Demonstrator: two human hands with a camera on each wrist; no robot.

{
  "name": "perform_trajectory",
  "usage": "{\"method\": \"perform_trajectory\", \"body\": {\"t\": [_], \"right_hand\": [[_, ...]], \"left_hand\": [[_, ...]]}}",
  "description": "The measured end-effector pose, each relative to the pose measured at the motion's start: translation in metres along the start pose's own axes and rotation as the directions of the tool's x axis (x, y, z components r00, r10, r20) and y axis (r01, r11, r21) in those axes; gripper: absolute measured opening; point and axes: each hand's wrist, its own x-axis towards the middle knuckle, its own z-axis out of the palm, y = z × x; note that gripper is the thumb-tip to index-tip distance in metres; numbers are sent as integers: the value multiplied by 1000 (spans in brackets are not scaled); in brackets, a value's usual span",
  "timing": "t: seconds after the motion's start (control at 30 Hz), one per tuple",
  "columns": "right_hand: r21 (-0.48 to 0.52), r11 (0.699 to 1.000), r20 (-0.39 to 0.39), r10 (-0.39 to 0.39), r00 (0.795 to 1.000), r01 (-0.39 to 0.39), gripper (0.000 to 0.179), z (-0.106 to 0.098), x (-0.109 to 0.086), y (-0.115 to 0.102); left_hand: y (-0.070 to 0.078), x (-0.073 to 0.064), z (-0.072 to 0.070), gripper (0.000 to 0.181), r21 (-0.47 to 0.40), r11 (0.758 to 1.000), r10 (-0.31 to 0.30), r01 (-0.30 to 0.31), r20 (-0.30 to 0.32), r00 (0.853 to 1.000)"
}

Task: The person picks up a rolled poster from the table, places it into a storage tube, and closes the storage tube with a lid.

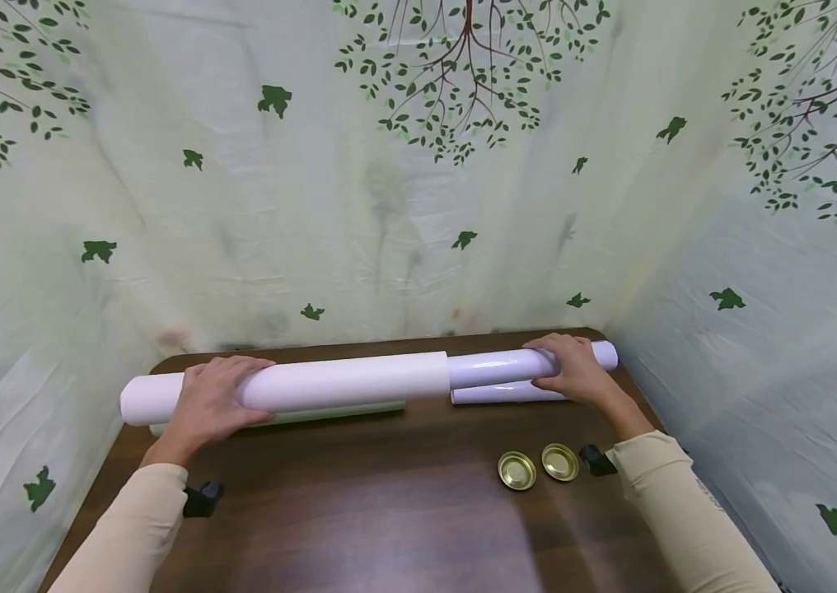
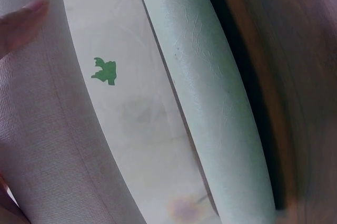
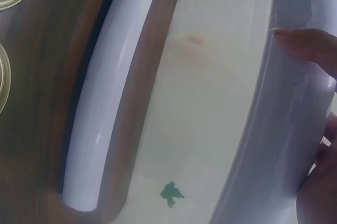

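My left hand point(image 1: 220, 399) grips a thick, matte white tube point(image 1: 359, 383), with the thumb on its near side. The tube is held level above the table's back part. My right hand point(image 1: 572, 369) holds a thinner, glossy white roll point(image 1: 496, 368) near its right end. The roll's left end lines up with the tube's open right end and is hidden there; how far it reaches inside I cannot tell. In the left wrist view, the thumb point(image 2: 23, 26) lies against the tube's finely textured surface. The right wrist view shows the right thumb point(image 3: 305, 47) pressing on the glossy roll.
On the brown table point(image 1: 359, 511), a pale green roll point(image 2: 205, 76) lies below the tube. Another glossy white roll point(image 3: 105, 97) lies below the right hand. Two shallow round gold-coloured lids point(image 1: 517, 470) sit front right. Leaf-patterned white curtains point(image 1: 389, 247) surround the table.
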Motion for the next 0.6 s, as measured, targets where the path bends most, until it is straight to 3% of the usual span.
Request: {"method": "perform_trajectory", "body": {"t": [0.37,0.6], "right_hand": [[-11,1000,30,-27,999,27,54,9,8,-9],[2,1000,30,-27,999,27,53,5,7,-16]], "left_hand": [[2,-3,4,67,24,999,-34,34,16,999],[7,4,9,68,9,1000,-10,10,7,1000]]}}
